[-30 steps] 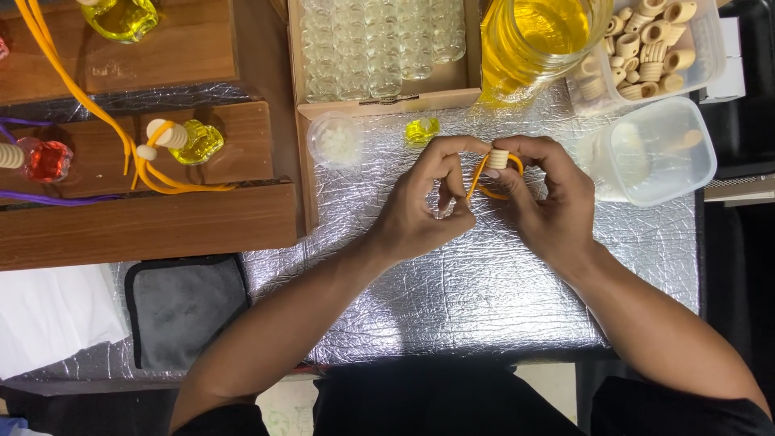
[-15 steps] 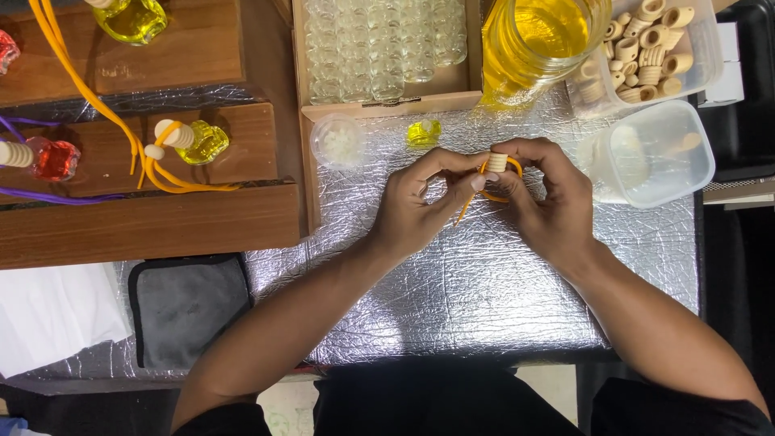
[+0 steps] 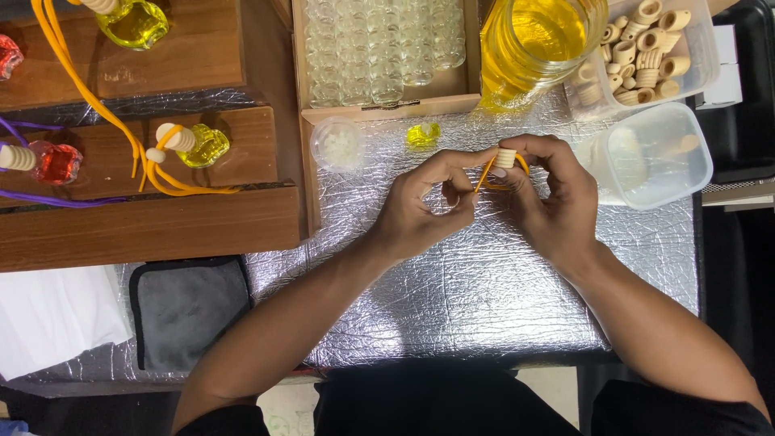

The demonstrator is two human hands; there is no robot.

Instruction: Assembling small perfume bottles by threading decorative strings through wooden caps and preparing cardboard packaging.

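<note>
Just above the middle of the frame, the left hand [image 3: 424,214] and the right hand [image 3: 553,202] meet over the foil-covered worktop [image 3: 484,291]. Between them sits a small ribbed wooden cap [image 3: 506,157], with an orange cord [image 3: 486,172] running down and leftward from it. The right hand's fingers are closed on the cap and the cord's loop; the left hand's thumb and forefinger are pinched together on the cord's lower end, its other fingers curled in.

Just above the hands, a small yellow glass bottle [image 3: 423,133] lies on the foil, and to its left stands a small clear round tub [image 3: 337,144]. A cardboard box of empty clear bottles [image 3: 379,44] fills the top centre, with a jar of yellow liquid [image 3: 537,44] to its right. At the upper right a clear container of wooden caps [image 3: 646,40] sits above an empty-looking clear plastic box [image 3: 650,157]. On the left, wooden boards [image 3: 153,222] carry finished yellow and red bottles with cords. A grey cloth [image 3: 187,311] lies at the lower left.
</note>
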